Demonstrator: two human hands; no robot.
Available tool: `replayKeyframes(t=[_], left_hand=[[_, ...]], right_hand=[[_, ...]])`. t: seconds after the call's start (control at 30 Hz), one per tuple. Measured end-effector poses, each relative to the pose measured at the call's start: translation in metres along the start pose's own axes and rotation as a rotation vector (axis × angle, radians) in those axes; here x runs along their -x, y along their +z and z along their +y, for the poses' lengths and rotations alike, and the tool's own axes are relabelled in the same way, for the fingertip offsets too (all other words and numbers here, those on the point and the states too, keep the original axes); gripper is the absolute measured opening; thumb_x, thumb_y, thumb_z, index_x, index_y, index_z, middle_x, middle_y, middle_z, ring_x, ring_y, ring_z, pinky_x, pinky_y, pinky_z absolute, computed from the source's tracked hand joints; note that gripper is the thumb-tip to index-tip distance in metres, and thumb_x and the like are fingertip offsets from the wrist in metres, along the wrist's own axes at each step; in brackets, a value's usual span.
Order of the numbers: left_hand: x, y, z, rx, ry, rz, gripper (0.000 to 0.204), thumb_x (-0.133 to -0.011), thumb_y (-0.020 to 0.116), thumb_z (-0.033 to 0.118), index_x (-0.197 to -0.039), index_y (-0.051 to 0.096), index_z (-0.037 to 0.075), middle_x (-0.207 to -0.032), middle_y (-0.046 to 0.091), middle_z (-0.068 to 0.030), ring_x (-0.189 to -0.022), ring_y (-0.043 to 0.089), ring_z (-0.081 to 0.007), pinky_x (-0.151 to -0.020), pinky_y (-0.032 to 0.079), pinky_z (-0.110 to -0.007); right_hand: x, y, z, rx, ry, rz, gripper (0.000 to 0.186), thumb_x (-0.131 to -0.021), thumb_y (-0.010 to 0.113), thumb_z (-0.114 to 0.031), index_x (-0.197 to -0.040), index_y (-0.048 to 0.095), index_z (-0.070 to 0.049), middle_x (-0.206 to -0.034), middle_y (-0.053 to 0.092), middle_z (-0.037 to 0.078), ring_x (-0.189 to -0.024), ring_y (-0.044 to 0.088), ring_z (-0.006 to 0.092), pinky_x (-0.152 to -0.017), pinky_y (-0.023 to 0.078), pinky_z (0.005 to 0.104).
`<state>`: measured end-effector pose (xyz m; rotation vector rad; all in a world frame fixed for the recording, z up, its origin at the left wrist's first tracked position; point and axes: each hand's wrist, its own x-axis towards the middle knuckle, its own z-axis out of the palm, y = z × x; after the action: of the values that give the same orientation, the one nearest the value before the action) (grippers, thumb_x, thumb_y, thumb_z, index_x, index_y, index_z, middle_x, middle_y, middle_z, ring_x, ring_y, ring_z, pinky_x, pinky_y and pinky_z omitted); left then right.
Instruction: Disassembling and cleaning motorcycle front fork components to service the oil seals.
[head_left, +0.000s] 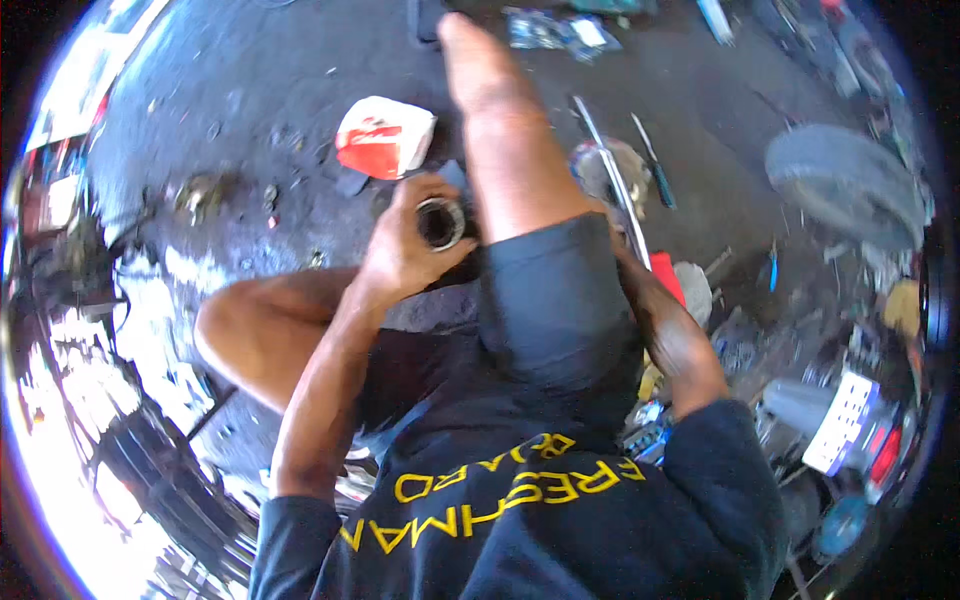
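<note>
My left hand (405, 245) is wrapped round a hollow dark cylinder (440, 224) with a bright metal rim, its open end facing up. That hand is just left of my bent leg, above the ground. Most of my right hand (617, 238) is hidden behind my thigh on the right side, so its fingers do not show. A long shiny metal rod (612, 170) lies right beside it; I cannot tell whether the hand touches the rod. Just beyond my left hand sits a crumpled red and white packet (385, 138).
Right of the rod lies a screwdriver-like tool (655, 165) with a dark handle. A tyre (848, 185) is at the far right. Clear plastic bags (560, 33) lie at the top. A white-labelled box (842, 424) and scattered parts are at the lower right.
</note>
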<state>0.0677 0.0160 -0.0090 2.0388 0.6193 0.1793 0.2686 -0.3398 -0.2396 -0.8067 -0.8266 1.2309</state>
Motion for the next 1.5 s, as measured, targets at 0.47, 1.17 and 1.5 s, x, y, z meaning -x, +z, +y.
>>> replayKeyframes(t=[0.47,1.17,1.5], left_hand=[[-0.030,0.027,0.006,0.079,-0.047,0.215,0.071,-0.062,0.085,0.020,-0.121,0.050,0.001,-0.114,0.058,-0.0181,-0.106,0.059,-0.0314,-0.092,0.047,-0.038],[-0.033,0.031,0.003,-0.023,0.010,0.324,0.059,-0.065,0.084,0.020,-0.115,0.057,0.005,-0.103,0.061,-0.0152,-0.094,0.062,-0.0338,-0.082,0.050,-0.039],[-0.039,0.034,0.001,-0.098,0.065,0.396,0.041,-0.069,0.079,0.013,-0.106,0.063,0.007,-0.096,0.062,-0.0116,-0.089,0.062,-0.0282,-0.078,0.048,-0.036]], right_hand=[[-0.126,0.230,-0.240,1.282,0.380,0.400,0.041,-0.084,0.062,-0.006,-0.123,0.061,-0.016,-0.071,0.053,0.011,-0.062,0.057,0.0289,-0.059,0.048,0.0377],[-0.152,0.247,-0.227,1.446,0.488,0.258,0.054,-0.081,0.060,-0.009,-0.133,0.050,-0.017,-0.078,0.053,0.014,-0.059,0.057,0.0369,-0.056,0.048,0.0476],[-0.157,0.238,-0.221,1.470,0.464,0.293,0.050,-0.079,0.061,-0.008,-0.128,0.056,-0.018,-0.074,0.052,0.014,-0.060,0.058,0.0363,-0.057,0.048,0.0461]])
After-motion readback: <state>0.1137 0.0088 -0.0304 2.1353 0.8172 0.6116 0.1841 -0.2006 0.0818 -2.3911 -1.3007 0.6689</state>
